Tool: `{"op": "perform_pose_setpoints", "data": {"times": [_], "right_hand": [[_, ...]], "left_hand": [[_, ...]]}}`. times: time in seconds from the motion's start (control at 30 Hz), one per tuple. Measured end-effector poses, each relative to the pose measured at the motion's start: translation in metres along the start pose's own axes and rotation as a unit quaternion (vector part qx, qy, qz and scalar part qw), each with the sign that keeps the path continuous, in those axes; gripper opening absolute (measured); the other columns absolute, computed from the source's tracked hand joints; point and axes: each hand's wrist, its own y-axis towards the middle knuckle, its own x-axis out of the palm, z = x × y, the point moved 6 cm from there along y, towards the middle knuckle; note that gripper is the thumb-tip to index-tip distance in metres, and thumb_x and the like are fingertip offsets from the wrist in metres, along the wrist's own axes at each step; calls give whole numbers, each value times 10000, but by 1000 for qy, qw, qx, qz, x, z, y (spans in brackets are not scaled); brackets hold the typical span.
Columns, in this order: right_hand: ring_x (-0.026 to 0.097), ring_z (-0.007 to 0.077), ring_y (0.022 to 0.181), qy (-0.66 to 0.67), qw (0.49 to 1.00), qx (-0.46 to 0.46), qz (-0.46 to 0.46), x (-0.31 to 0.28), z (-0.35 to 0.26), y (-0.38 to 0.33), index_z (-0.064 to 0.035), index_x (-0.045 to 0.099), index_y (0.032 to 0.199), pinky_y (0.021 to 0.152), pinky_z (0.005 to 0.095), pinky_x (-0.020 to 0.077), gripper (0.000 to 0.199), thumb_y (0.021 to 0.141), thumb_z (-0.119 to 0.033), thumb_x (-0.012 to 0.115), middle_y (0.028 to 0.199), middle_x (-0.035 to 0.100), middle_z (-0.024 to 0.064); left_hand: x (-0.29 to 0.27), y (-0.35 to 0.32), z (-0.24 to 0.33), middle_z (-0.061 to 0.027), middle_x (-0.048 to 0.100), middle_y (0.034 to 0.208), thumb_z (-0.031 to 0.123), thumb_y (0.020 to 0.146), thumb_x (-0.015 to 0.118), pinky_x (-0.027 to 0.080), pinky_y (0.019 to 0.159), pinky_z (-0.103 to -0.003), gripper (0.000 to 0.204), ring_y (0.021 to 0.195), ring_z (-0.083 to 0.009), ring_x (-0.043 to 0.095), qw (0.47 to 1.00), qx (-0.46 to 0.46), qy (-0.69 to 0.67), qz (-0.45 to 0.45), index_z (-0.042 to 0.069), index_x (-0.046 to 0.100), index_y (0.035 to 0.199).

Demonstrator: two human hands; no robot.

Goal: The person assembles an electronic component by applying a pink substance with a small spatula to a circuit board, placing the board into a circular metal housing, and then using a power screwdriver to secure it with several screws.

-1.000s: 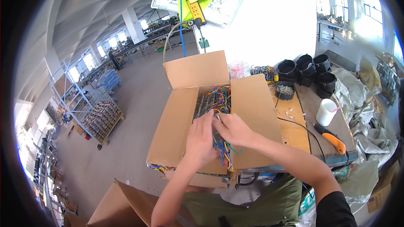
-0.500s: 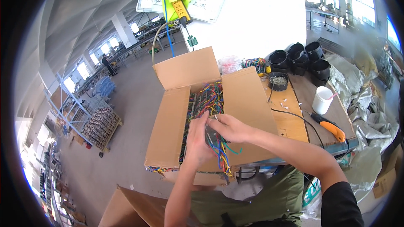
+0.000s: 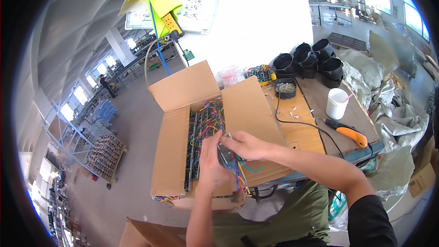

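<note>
Over the front part of an opened cardboard box (image 3: 170,155), my left hand (image 3: 212,162) is closed round one side of a flat, dark grey wired board (image 3: 227,156) with a pale edge. My right hand (image 3: 244,146) pinches the same board near its upper end; my fingers hide much of it. Blue, yellow, red and green wires (image 3: 240,176) hang from its lower end toward me. Inside the box, several similar dark parts stand in rows under a tangle of coloured wires (image 3: 211,114).
An orange-handled tool (image 3: 352,136) with a black cord lies right of a white cup (image 3: 337,104). Black buckets (image 3: 305,57) and a black dish of small bits (image 3: 286,88) stand farther back. Another person (image 3: 107,87) is far off left. A second carton (image 3: 146,233) is below.
The view has swung a little right, so the box and table appear farther left. Both hands keep hold of the wired board, which stays over the box's front part.
</note>
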Motion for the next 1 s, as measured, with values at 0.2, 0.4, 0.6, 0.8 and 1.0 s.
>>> {"op": "perform_pose_setpoints", "data": {"times": [0.2, 0.4, 0.6, 0.8, 1.0], "right_hand": [[534, 80, 538, 18, 1000, 12, 14, -3, 1, 0, -25, 610, 943, 441, 262, 426, 421, 1037, -406, 456, 648, 548, -14], [526, 49, 649, -22, 995, 89, -26, -9, 2, -13, -38, 637, 1018, 519, 234, 424, 367, 1055, -349, 446, 764, 586, -30], [541, 83, 562, 8, 1000, 28, -1, -6, -11, -16, -24, 614, 888, 500, 263, 453, 425, 1045, -385, 453, 659, 564, 0], [548, 87, 845, 39, 998, 32, 47, -20, -33, -25, 20, 640, 1019, 766, 270, 474, 461, 1036, -416, 489, 881, 627, 21], [579, 100, 907, 259, 942, 139, 160, -64, -21, -38, 29, 603, 1158, 809, 266, 487, 455, 1028, -398, 518, 985, 646, 29]], "left_hand": [[2, 4, -2, -207, 597, 1085, 81, 598, 857, 496, 851, -430, 854, 981, -372, 588, 1000, -3, -23, 7, -59, 463, 1343], [5, -1, 4, -209, 606, 1070, 116, 614, 841, 495, 833, -434, 824, 961, -377, 591, 999, -8, -32, 30, -60, 473, 1330], [8, -8, 5, -181, 582, 1083, 150, 561, 882, 500, 817, -415, 885, 958, -349, 591, 998, -32, -45, 40, -37, 467, 1320], [12, -12, -5, -134, 551, 1119, 195, 480, 960, 490, 854, -380, 1002, 990, -292, 586, 990, -88, -85, 66, 23, 453, 1327], [6, 0, -84, -118, 615, 1058, 82, 497, 928, 497, 853, -368, 789, 981, -251, 604, 984, -169, 5, -61, 17, 559, 1191]]}}
